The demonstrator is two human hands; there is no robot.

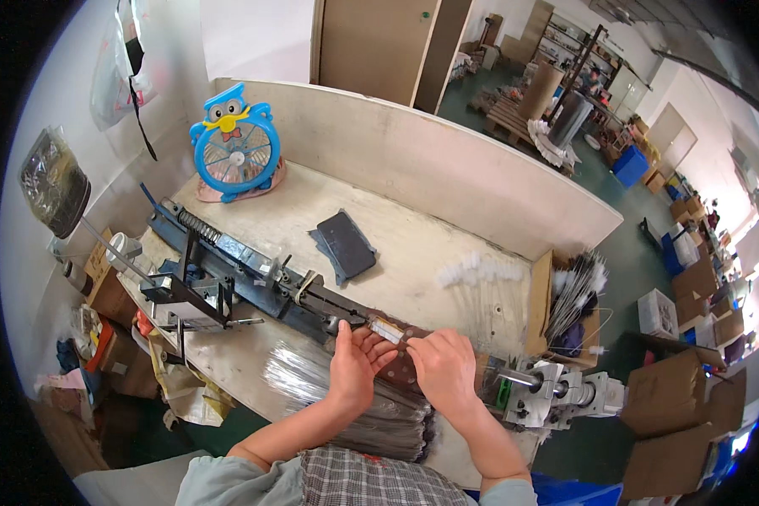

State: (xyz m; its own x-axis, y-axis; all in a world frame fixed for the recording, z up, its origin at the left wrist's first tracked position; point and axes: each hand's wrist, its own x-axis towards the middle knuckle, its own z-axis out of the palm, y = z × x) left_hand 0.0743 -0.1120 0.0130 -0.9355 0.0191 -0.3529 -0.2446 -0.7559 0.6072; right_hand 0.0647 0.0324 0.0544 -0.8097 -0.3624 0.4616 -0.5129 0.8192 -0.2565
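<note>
My left hand (356, 367) is at the near side of a long dark metal bench jig (329, 304), palm turned up, fingers loosely curled and apart, with nothing visible in it. To its right, my right hand (445, 371) has thumb and fingertips pinched together; whatever they hold is too small to make out. Just beyond both hands a white strip-like piece (386, 330) lies on the jig. Below my forearms and hands, a thick bundle of thin shiny metal wires (299, 378) is spread along the table's near edge, partly hidden by my arms.
Brushes with white tufted ends (481, 271) lie at right, beside a carton of wire pieces (575, 295). A silver clamping machine (557, 392) occupies the right corner. A dark phone-like slab (346, 243) and a blue owl-shaped fan (238, 156) stand farther back, before a low partition (413, 148).
</note>
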